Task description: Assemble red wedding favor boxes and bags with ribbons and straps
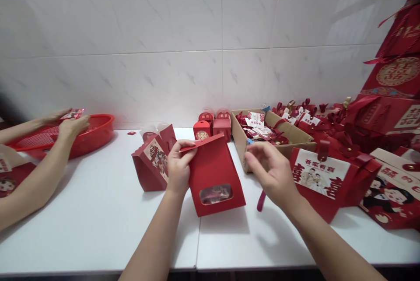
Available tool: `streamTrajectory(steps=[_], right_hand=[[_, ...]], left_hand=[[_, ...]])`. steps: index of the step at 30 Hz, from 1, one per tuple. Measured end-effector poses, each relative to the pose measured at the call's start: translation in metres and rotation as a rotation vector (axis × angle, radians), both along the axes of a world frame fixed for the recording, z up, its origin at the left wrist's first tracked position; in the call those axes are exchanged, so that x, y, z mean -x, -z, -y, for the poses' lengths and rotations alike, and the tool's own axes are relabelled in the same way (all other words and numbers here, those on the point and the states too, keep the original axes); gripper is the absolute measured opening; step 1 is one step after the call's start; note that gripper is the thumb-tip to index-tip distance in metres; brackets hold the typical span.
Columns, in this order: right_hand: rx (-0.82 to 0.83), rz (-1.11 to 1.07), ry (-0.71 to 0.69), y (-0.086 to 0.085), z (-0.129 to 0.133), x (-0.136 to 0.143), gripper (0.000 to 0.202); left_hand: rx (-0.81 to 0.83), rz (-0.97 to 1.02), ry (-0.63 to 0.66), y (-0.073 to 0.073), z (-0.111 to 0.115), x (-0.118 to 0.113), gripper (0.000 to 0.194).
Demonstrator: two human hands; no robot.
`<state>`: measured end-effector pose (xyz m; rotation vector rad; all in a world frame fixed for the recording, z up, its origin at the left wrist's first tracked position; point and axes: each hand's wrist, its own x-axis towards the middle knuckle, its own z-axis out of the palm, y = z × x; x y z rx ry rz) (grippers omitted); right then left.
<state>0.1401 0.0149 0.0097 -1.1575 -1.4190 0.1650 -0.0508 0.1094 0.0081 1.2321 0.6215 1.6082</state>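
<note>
My left hand point(180, 165) is closed on the top left edge of a red paper gift box point(213, 167), its thumb in front. The box is held tilted above the table, and a clear window near its bottom shows something wrapped inside. To the right of it, my right hand point(274, 173) has thumb and fingertips curled together in a pinch. A dark red strap point(261, 201) hangs below this hand; its upper part is hidden behind the fingers. Left of my left hand stands another red gift box point(154, 160) with a printed picture card.
Behind my right hand sits a cardboard box point(295, 136) of cards and straps. Finished-looking red gift boxes point(323, 180) crowd the right side. Small red boxes point(221, 125) stand by the wall. At left, another person's hands point(70, 128) hold a packet over a red plastic basket point(95, 141).
</note>
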Motion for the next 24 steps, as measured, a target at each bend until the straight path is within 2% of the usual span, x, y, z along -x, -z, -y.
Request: streamTrajectory(steps=[2, 4, 5, 7, 10, 13, 16, 19, 21, 22, 24], right_hand=[[0.072, -0.091, -0.154, 0.0, -0.013, 0.002, 0.039], [0.145, -0.204, -0.327, 0.006, -0.027, 0.002, 0.044], [0.16, -0.265, -0.406, 0.011, -0.033, 0.002, 0.041], [0.143, -0.354, -0.496, 0.02, -0.04, 0.001, 0.032], [0.069, -0.371, -0.433, 0.03, -0.04, -0.004, 0.015], [0.026, -0.348, -0.381, 0.036, -0.037, -0.01, 0.008], [0.021, -0.26, -0.4, 0.039, -0.032, -0.017, 0.013], [-0.001, -0.029, -0.352, 0.04, -0.024, -0.023, 0.023], [-0.04, 0.118, -0.325, 0.036, -0.018, -0.026, 0.031], [-0.076, 0.177, -0.311, 0.031, -0.015, -0.026, 0.033], [-0.168, 0.235, -0.227, 0.012, -0.015, -0.028, 0.032]], left_hand=[[-0.017, -0.033, 0.1, 0.004, 0.006, -0.011, 0.034], [-0.032, -0.065, 0.155, 0.009, 0.009, -0.019, 0.045], [-0.044, -0.088, 0.163, 0.012, 0.01, -0.022, 0.044], [-0.088, -0.143, 0.137, 0.017, 0.009, -0.025, 0.031], [-0.203, -0.231, 0.091, 0.021, 0.007, -0.024, 0.003], [-0.331, -0.326, 0.122, 0.022, 0.009, -0.02, 0.008], [-0.419, -0.407, 0.149, 0.021, 0.013, -0.019, 0.007], [-0.323, -0.39, 0.089, 0.018, 0.017, -0.022, 0.01], [-0.206, -0.354, 0.104, 0.017, 0.018, -0.024, 0.028], [-0.16, -0.35, 0.129, 0.016, 0.018, -0.025, 0.033], [-0.115, -0.379, 0.15, 0.016, 0.017, -0.026, 0.025]])
